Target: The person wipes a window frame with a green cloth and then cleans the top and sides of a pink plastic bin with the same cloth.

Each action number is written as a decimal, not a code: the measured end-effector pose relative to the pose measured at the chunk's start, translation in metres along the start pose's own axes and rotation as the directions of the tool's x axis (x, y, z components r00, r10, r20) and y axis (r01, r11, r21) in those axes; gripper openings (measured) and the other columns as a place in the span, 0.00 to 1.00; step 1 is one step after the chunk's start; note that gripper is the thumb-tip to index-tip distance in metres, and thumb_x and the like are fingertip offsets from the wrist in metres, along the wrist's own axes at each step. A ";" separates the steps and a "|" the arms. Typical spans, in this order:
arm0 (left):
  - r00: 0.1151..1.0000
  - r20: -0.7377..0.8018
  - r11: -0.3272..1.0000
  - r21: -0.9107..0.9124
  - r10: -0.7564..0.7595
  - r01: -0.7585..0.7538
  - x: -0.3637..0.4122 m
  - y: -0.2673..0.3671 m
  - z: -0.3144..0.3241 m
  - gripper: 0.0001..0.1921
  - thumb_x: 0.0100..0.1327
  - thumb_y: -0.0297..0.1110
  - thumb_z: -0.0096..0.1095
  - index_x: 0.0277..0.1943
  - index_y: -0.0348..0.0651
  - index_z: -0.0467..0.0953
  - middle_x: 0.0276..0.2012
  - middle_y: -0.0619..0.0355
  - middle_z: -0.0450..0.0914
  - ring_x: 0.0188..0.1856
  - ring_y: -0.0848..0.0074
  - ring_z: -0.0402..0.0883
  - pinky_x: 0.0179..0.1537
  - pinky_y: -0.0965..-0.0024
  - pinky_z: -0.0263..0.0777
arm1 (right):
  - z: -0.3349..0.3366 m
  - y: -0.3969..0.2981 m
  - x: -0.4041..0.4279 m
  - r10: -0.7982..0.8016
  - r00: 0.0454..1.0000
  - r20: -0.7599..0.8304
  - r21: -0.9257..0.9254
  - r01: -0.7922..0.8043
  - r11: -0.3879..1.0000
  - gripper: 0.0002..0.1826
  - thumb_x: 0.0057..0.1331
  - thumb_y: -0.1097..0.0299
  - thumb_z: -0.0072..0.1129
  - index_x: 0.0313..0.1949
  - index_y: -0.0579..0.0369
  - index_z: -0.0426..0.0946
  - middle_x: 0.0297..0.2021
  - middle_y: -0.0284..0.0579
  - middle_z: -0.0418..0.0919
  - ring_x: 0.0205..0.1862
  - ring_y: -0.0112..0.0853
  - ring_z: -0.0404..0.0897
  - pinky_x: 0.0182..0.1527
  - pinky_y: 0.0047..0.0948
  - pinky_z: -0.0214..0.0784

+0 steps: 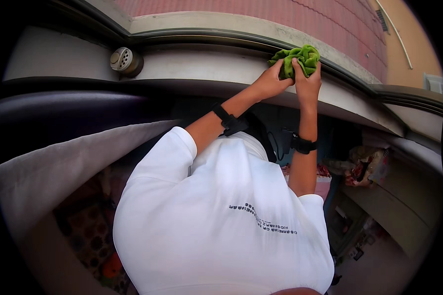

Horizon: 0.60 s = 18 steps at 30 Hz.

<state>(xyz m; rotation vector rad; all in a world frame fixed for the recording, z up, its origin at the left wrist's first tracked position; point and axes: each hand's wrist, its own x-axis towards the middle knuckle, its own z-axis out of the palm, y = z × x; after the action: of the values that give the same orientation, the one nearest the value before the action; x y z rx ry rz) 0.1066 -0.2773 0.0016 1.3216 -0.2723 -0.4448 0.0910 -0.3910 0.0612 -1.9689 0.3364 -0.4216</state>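
Observation:
A crumpled green cloth [305,59] is bunched between my two hands at the window frame's lower track [214,35]. My left hand [275,81] grips its left and near side, thumb and fingers pressed into the folds. With thumb in front, my right hand [307,79] holds the cloth's near right part. Both hands are above the white windowsill [195,66], close to its outer edge. Black straps with small devices are around both forearms. The underside of the cloth is hidden.
A jar with a perforated lid [122,61] stands on the sill at the left. A pale curtain [77,158] hangs at the left. Beyond the window lie a red corrugated roof [262,16] and an orange wall [417,40]. A bag [367,166] and furniture are at the right, below the sill.

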 end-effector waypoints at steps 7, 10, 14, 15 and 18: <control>0.957 -0.289 0.998 0.063 0.018 0.001 -0.026 0.009 -0.050 0.24 0.60 0.34 0.68 0.56 0.32 0.73 0.47 0.50 0.82 0.48 0.74 0.81 0.50 0.70 0.73 | 0.034 -0.034 -0.009 -0.020 0.951 0.308 -0.083 0.047 0.995 0.27 0.61 0.56 0.70 0.48 0.65 0.71 0.39 0.59 0.85 0.44 0.47 0.87 0.46 0.38 0.78; 0.919 -0.387 0.997 0.034 0.072 -0.064 -0.043 0.006 -0.086 0.21 0.61 0.31 0.68 0.55 0.31 0.74 0.47 0.52 0.83 0.50 0.75 0.80 0.53 0.71 0.72 | 0.065 -0.037 -0.013 -0.068 0.919 0.387 0.039 0.057 0.998 0.28 0.60 0.55 0.70 0.48 0.66 0.71 0.40 0.60 0.84 0.45 0.49 0.86 0.47 0.40 0.78; 0.894 -0.446 0.999 0.005 0.039 -0.041 -0.057 0.021 -0.097 0.18 0.67 0.29 0.64 0.57 0.32 0.74 0.48 0.54 0.83 0.51 0.76 0.80 0.53 0.72 0.72 | 0.078 -0.034 -0.019 -0.159 0.897 0.413 0.061 0.147 0.987 0.28 0.61 0.54 0.70 0.51 0.63 0.73 0.41 0.58 0.84 0.44 0.47 0.86 0.47 0.37 0.77; 0.906 -0.418 0.996 0.085 0.067 -0.034 -0.055 0.019 -0.098 0.19 0.68 0.28 0.61 0.60 0.32 0.72 0.51 0.53 0.81 0.52 0.74 0.81 0.54 0.71 0.75 | 0.075 -0.030 -0.017 -0.181 0.880 0.440 0.064 0.171 0.983 0.28 0.62 0.55 0.70 0.52 0.63 0.73 0.41 0.58 0.84 0.45 0.46 0.86 0.47 0.37 0.77; 0.922 -0.375 0.983 0.179 0.101 -0.035 -0.046 0.017 -0.087 0.20 0.69 0.27 0.59 0.62 0.32 0.70 0.52 0.54 0.80 0.53 0.74 0.81 0.53 0.71 0.78 | 0.057 -0.024 -0.012 -0.210 0.858 0.469 0.104 0.182 0.978 0.28 0.62 0.57 0.70 0.54 0.62 0.72 0.42 0.57 0.84 0.46 0.46 0.85 0.48 0.36 0.76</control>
<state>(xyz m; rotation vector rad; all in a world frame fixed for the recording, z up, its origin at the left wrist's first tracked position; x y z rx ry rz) 0.1061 -0.1774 0.0004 1.5291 -0.0280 -0.0979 0.1061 -0.3300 0.0586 -1.9824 -0.1950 -0.0576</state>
